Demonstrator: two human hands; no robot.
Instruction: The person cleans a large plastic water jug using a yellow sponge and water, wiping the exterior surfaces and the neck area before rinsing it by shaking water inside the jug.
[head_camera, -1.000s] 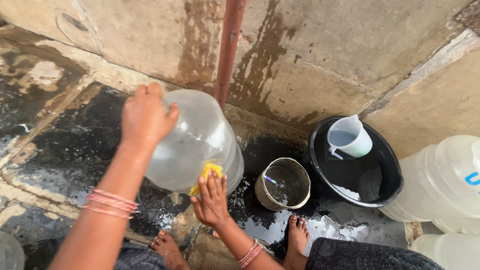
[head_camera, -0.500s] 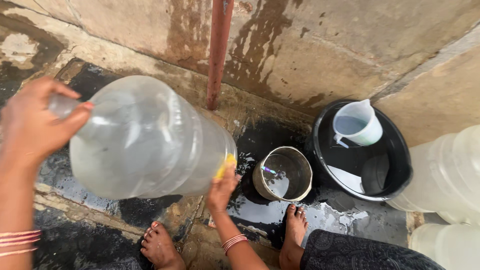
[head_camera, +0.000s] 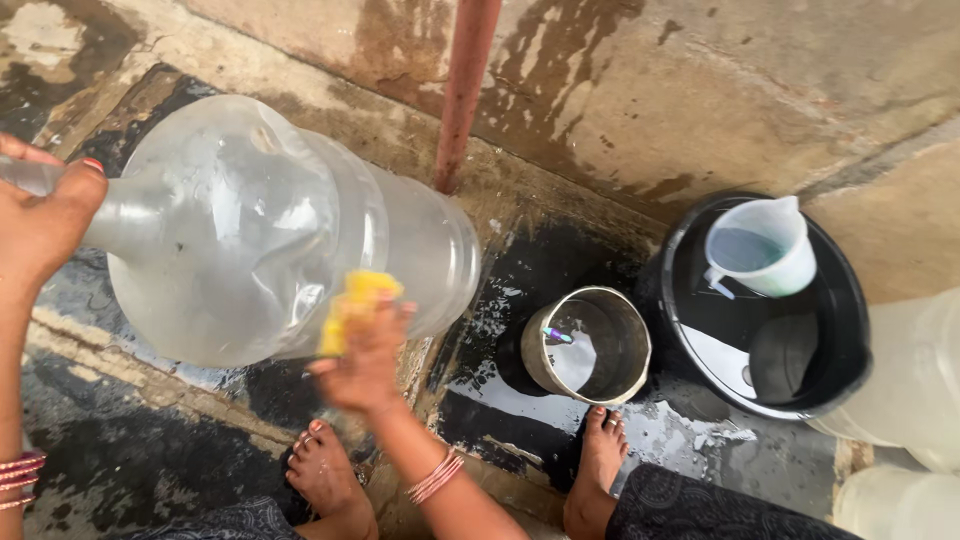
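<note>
Large clear plastic water jug (head_camera: 280, 225) held off the ground, tipped on its side, neck pointing left, base toward the rust-red pipe (head_camera: 462, 90) that runs up the stained concrete wall (head_camera: 720, 90). Jug wet, some water visible inside.

Left hand (head_camera: 40, 225) at left edge of view: fingers clenched around the jug's narrow neck, thumb over the top; pink bangles on that wrist. Right hand (head_camera: 365, 355) below the jug body: fingers grasping a yellow sponge (head_camera: 352, 305), pressed flat against the jug's lower side. Hand slightly blurred. Bangles on this wrist too.

Ground is wet, dark stone floor (head_camera: 150, 450), patchy, puddles near the middle. Person's two bare feet show at bottom: left foot (head_camera: 325, 470) under the right forearm, right foot (head_camera: 598, 460) just below a steel pot (head_camera: 588, 345). Pot stands upright on the floor, open, shiny inside, a little water at the bottom.

Just right of the pot, touching or nearly so: black basin (head_camera: 830, 300), round, holding dark water. A white plastic measuring jug (head_camera: 762, 248) sits inside it at the upper rim, upright, partly filled. A dark rounded shape lower in the basin, cannot tell what.

Far right edge: two more pale translucent containers (head_camera: 915, 380), only partly in view
</note>
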